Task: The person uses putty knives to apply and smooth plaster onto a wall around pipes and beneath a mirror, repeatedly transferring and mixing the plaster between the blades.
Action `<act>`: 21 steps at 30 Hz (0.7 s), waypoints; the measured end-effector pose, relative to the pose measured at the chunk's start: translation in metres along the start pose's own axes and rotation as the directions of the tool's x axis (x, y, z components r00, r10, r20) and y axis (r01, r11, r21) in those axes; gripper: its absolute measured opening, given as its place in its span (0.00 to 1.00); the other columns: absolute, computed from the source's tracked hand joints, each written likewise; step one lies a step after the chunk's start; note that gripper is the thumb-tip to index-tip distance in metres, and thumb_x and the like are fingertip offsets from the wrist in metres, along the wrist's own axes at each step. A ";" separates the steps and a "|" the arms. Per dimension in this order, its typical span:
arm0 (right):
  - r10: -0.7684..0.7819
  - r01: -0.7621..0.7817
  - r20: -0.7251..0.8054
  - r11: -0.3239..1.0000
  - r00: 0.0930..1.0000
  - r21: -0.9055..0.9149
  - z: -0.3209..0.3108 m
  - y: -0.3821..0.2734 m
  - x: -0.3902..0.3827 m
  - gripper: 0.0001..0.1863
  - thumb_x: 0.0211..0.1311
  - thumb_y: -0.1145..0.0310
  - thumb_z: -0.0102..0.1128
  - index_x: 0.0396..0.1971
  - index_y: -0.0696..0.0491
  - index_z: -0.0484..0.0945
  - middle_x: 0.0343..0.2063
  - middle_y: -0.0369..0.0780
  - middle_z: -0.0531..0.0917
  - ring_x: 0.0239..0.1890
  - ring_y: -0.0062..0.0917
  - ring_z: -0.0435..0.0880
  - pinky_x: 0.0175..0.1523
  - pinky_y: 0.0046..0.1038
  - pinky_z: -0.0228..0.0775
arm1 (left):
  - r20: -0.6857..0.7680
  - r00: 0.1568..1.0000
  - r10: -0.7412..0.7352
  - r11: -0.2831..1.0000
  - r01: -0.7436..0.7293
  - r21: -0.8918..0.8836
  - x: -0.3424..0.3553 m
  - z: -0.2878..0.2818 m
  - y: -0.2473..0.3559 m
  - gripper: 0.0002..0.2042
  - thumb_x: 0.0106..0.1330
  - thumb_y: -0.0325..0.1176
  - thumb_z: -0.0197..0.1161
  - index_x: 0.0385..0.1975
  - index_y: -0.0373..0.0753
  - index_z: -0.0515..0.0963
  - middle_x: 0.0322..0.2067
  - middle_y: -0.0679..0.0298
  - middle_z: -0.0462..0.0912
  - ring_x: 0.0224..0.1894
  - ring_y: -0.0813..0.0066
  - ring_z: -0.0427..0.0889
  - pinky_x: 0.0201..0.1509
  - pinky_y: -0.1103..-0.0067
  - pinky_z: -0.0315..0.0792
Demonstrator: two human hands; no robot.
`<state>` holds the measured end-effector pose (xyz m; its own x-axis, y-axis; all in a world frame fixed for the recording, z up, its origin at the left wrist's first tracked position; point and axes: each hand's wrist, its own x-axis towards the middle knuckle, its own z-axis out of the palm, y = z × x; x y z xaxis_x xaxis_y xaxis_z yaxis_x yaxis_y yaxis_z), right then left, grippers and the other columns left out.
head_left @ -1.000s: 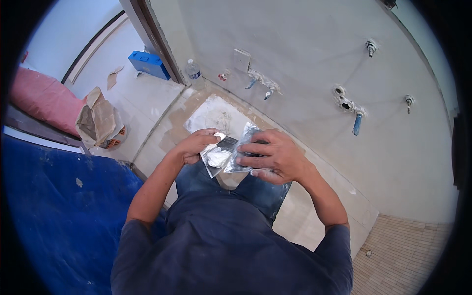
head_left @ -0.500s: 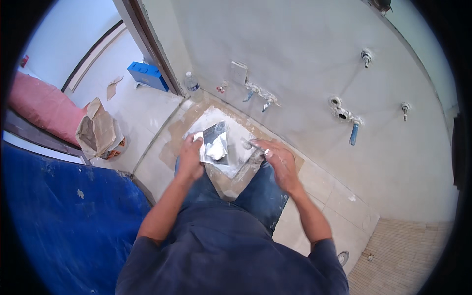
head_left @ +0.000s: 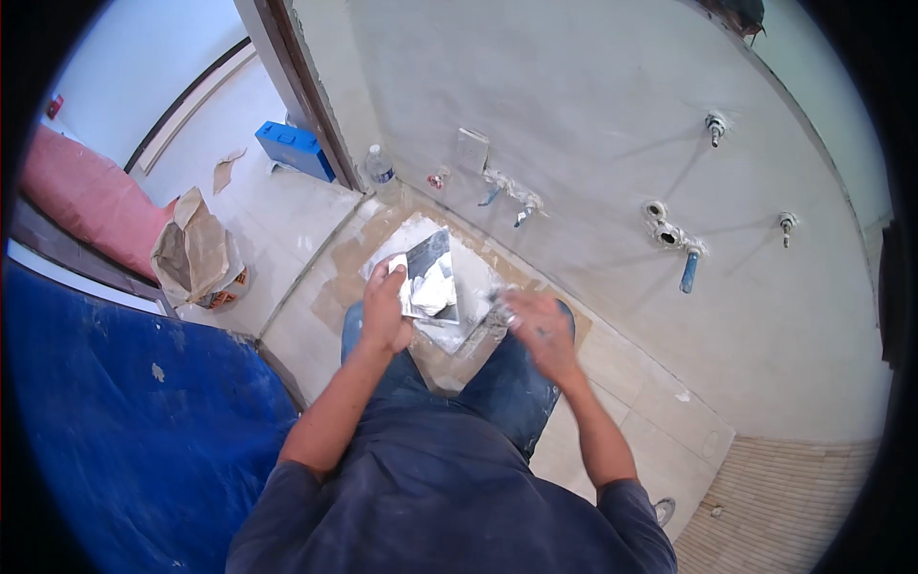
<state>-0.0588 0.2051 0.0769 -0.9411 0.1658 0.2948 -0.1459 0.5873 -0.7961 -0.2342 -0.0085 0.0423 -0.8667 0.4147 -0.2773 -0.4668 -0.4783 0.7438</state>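
Grey wall (head_left: 574,115) with pipe ends (head_left: 689,273) stands beyond both hands. The left hand (head_left: 386,311) grips a metal plate (head_left: 430,251) by one edge, white paste (head_left: 435,295) heaped on it — the right hand (head_left: 541,325), blurred, hovers nearby, whether holding anything I cannot tell. Below them lies brown cardboard (head_left: 442,371); beyond the left, a bottle (head_left: 380,167).

Forearms (head_left: 339,402) angle inward, left grip (head_left: 387,314) clasped, right grip (head_left: 545,335) blurred, its fingers (head_left: 528,308) perhaps curled.

L grip (head_left: 385,311) holds metal plate (head_left: 426,256) w/ white paste (head_left: 432,295), over white-smeared sheet (head_left: 474,273); R grip (head_left: 541,332) blurred, to plate's R, hold unclear. Clear btl (head_left: 380,165) stands nr wall (head_left: 593,143).
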 end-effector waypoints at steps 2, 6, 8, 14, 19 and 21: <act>-0.138 0.138 -0.002 0.989 0.990 -0.052 -0.038 -0.011 0.011 0.17 0.63 0.68 0.67 0.52 0.50 0.90 0.58 0.38 0.87 0.56 0.34 0.81 0.65 0.38 0.70 | 0.051 0.993 -0.111 0.994 0.110 0.017 0.005 -0.002 0.010 0.15 0.77 0.28 0.55 0.60 0.33 0.73 0.50 0.56 0.84 0.48 0.68 0.88 0.50 0.71 0.86; -0.382 0.417 0.211 0.895 0.900 -0.157 -0.067 -0.051 0.036 0.19 0.58 0.67 0.69 0.51 0.47 0.90 0.56 0.34 0.87 0.55 0.33 0.81 0.62 0.40 0.72 | 0.241 0.880 -0.409 0.905 0.356 0.234 0.005 0.005 0.019 0.15 0.79 0.28 0.54 0.61 0.32 0.73 0.50 0.56 0.84 0.47 0.68 0.88 0.51 0.72 0.85; -0.448 0.551 0.382 0.804 0.809 -0.224 -0.066 -0.066 0.045 0.21 0.55 0.66 0.71 0.51 0.42 0.89 0.53 0.32 0.88 0.54 0.34 0.81 0.60 0.41 0.74 | 0.300 0.815 -0.496 0.858 0.406 0.316 0.003 0.010 0.021 0.15 0.79 0.28 0.54 0.61 0.33 0.72 0.50 0.56 0.84 0.48 0.68 0.89 0.52 0.73 0.85; -0.324 0.502 0.556 0.841 0.766 -0.202 -0.053 -0.065 0.040 0.19 0.58 0.62 0.70 0.52 0.41 0.89 0.53 0.29 0.88 0.50 0.32 0.82 0.57 0.41 0.75 | 0.297 0.787 -0.540 0.828 0.434 0.356 0.015 -0.009 0.015 0.16 0.79 0.28 0.54 0.62 0.32 0.72 0.52 0.55 0.84 0.49 0.68 0.88 0.53 0.71 0.85; -0.278 0.275 0.226 0.960 0.934 0.047 -0.056 -0.024 0.019 0.18 0.75 0.58 0.60 0.53 0.54 0.86 0.52 0.35 0.89 0.48 0.31 0.83 0.53 0.40 0.79 | 0.236 0.900 -0.367 0.907 0.289 0.307 0.048 -0.062 -0.002 0.19 0.77 0.27 0.49 0.65 0.32 0.72 0.55 0.54 0.84 0.54 0.62 0.86 0.58 0.69 0.83; -0.058 0.060 -0.014 0.963 0.998 0.264 -0.056 -0.013 0.002 0.20 0.78 0.57 0.57 0.53 0.58 0.85 0.51 0.38 0.89 0.47 0.29 0.84 0.52 0.37 0.80 | 0.170 0.925 -0.339 0.912 0.279 0.302 0.060 -0.093 -0.010 0.20 0.77 0.27 0.48 0.67 0.32 0.71 0.58 0.53 0.83 0.56 0.61 0.86 0.60 0.66 0.83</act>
<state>-0.0416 0.2417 0.1173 -0.9265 0.1428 0.3482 -0.2774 0.3661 -0.8883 -0.2979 -0.0503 -0.0382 -0.6137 0.6774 -0.4057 -0.6144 -0.0870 0.7842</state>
